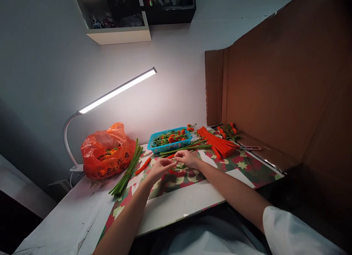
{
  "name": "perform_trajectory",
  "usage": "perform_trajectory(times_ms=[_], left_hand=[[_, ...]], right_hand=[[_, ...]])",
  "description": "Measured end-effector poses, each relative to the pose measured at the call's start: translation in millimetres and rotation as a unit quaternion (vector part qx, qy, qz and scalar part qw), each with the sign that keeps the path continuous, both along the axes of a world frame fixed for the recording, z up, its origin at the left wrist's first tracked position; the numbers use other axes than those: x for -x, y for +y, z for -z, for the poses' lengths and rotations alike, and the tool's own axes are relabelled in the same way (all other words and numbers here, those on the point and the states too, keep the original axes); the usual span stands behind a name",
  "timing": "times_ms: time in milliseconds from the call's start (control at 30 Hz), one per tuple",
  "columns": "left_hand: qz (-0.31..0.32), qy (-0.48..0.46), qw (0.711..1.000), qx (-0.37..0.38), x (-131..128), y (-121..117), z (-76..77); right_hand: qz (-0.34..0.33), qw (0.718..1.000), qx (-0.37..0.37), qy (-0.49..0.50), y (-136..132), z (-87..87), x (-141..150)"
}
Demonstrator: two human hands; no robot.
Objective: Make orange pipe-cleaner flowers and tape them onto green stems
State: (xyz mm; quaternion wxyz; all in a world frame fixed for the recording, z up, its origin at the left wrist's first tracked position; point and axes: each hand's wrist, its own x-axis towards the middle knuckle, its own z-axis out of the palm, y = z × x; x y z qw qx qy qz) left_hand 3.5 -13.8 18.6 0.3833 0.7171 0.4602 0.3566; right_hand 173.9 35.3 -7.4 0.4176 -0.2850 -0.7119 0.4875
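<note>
My left hand (161, 167) and my right hand (187, 159) meet over the patterned table cover, fingertips pinched close together. What they pinch is too small to make out; a bit of green and orange shows around the fingers. To the left of my hands lies a short orange coiled piece (143, 166). Just beyond them, several long green stems (189, 148) lie in front of a blue basket (156, 149), which holds small orange flowers with green stems (172, 138). A fanned bundle of red-orange fuzzy strips (217, 143) rests to the right of my hands.
A tied bundle of green stems (128, 174) lies beside an orange plastic bag (96, 163) with orange and yellow pieces inside. A lit lamp (118, 90) arches above. At right are more orange flowers (227, 131), a pink-handled tool (251, 148) and a tall cardboard wall (280, 86).
</note>
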Motion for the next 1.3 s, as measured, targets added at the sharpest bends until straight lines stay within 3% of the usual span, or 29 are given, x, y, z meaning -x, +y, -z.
perform_trajectory(times_ms=[133,233,433,667,767,933,1100,1200,1300], left_hand=[[-0.085,0.052,0.991,-0.087,-4.6,-1.6,2.6],[-0.097,0.074,0.987,-0.105,-2.5,-1.3,3.3],[-0.047,0.045,0.997,-0.031,-0.8,0.4,0.6],[0.089,-0.015,0.994,0.066,8.3,-0.7,-7.1],[0.107,-0.035,0.99,0.08,8.7,0.1,-5.7],[-0.017,0.009,0.999,-0.029,1.7,2.8,4.7],[-0.112,0.149,0.965,-0.185,2.3,1.4,5.7],[-0.108,0.182,0.958,-0.192,3.6,0.5,4.0],[-0.091,0.157,0.974,-0.132,4.2,0.9,3.8]], right_hand=[[0.019,1.0,0.006,-0.002,-2.3,-0.6,1.5],[0.038,0.999,-0.008,-0.02,-6.8,-2.9,2.2],[0.062,0.995,-0.054,-0.053,-10.0,-7.2,-0.4],[0.001,0.999,-0.039,-0.014,-5.9,-5.0,-1.5],[-0.023,1.0,-0.007,0.018,-1.7,-1.6,0.6],[0.041,0.999,0.009,0.002,3.4,3.3,3.0],[0.072,0.996,0.0,-0.048,-1.9,3.9,7.2],[0.098,0.993,-0.032,-0.064,-6.8,0.6,7.1],[0.095,0.991,-0.071,-0.065,-9.4,-2.9,4.1]])
